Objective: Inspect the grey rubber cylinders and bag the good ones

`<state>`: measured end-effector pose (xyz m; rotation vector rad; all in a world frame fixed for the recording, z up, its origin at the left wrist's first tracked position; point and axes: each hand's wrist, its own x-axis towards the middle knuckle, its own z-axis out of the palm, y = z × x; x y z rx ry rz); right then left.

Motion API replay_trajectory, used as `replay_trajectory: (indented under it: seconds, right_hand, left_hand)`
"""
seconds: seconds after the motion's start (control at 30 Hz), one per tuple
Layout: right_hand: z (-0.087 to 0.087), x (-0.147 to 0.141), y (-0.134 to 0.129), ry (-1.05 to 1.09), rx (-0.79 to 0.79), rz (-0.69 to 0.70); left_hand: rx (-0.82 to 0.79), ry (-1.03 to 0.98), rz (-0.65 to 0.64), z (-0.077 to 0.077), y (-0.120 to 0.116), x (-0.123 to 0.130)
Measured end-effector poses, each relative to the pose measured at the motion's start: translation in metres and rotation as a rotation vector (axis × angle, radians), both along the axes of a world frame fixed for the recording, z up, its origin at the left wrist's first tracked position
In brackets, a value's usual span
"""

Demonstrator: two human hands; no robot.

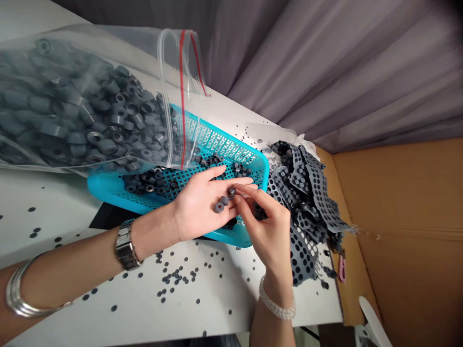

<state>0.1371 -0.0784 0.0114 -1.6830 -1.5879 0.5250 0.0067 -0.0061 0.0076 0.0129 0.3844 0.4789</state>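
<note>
My left hand (202, 205) is palm up with its fingers spread, over a blue plastic basket (265, 168). A few small dark grey rubber plugs (219, 207) lie on its palm and fingers. My right hand (265, 217) pinches another grey plug (232, 192) between thumb and index finger, right above the left fingers. More grey plugs (148, 180) sit inside the basket. At the left, a clear zip bag (183, 96) full of the same grey pieces lies across the basket's left part.
Perforated dark rubber sheets (313, 193) are heaped right of the basket. Small dark discs (177, 277) are scattered on the white table (144, 323). A cardboard box (405, 212) stands at the right, with a pink tool (342, 268) near it. A grey curtain (325, 62) hangs behind.
</note>
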Motion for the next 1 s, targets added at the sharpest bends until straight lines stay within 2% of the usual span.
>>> replay_trajectory:
  seconds: [0.13, 0.4, 0.6, 0.73, 0.8, 0.87, 1.0]
  right_hand:
    - [0.0017, 0.0055, -0.0019, -0.039, 0.016, -0.053]
    - [0.0054, 0.0035, -0.0018, -0.088, 0.040, 0.014]
    - [0.0006, 0.0017, 0.0021, -0.078, 0.011, -0.057]
    - [0.0026, 0.0011, 0.0009, 0.029, 0.046, -0.173]
    - [0.0034, 0.0019, 0.0007, 0.154, 0.046, -0.229]
    - [0.0040, 0.0041, 0.0015, 0.411, 0.025, -0.235]
    - [0.0072, 0.0108, 0.0046, 1.039, -0.103, -0.111]
  left_hand:
    - [-0.010, 0.031, -0.010, 0.0035, 0.0012, 0.0010]
    - [0.024, 0.030, -0.026, 0.0014, 0.0018, -0.0008]
    - [0.012, 0.016, -0.021, -0.0001, 0.0008, -0.0011]
    - [0.020, 0.005, -0.001, 0.0011, -0.0005, -0.0003]
    - [0.019, 0.004, 0.002, 0.0007, -0.0003, -0.0002]
    - [0.017, 0.001, -0.002, -0.0003, 0.0004, -0.0006]
    - [0.015, -0.038, 0.010, -0.0022, 0.0015, -0.0018]
